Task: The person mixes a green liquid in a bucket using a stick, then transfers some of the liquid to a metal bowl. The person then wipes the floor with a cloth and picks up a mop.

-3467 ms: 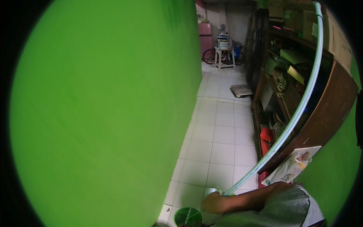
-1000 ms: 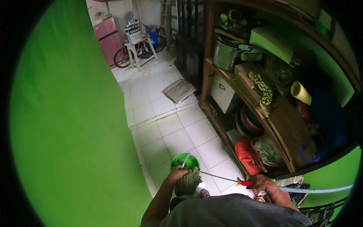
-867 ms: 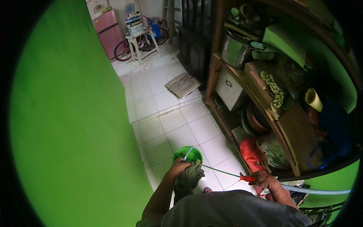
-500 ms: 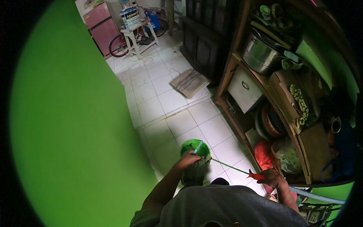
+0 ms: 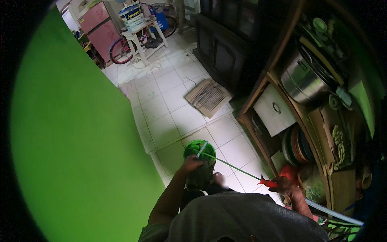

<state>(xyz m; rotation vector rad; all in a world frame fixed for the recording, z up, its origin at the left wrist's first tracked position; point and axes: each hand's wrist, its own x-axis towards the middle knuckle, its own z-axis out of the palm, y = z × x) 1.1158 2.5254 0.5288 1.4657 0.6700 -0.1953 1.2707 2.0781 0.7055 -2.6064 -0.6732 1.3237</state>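
Observation:
My left hand [image 5: 191,164] is closed at the near left rim of a green bucket [image 5: 187,151]. From its fingers a light blue bar [image 5: 202,149] rises across the bucket's mouth. Folds of dull green cloth [image 5: 198,180] lie against the bucket's near side. Over at the right, my right hand [image 5: 287,186] grips the red handle [image 5: 267,182] of a long tool. Its thin green rod [image 5: 238,168] runs left from the handle into the bucket's mouth, where its end is hard to make out. Behind that hand a pale blue pole [image 5: 334,212] extends to the lower right.
A green wall [image 5: 80,133] rises close on the left. Wooden shelves [image 5: 264,82] with a steel pot [image 5: 304,76] stand on the right. Ahead, flat cardboard [image 5: 209,98] lies by a dark cabinet [image 5: 219,50]. Farther off are a white stool [image 5: 141,42] and pink fridge [image 5: 98,30].
My view has shifted. The bucket and left hand sit farther left and slightly higher in the picture. The green rod now visibly reaches over the bucket's rim. A foot shows beside the cloth.

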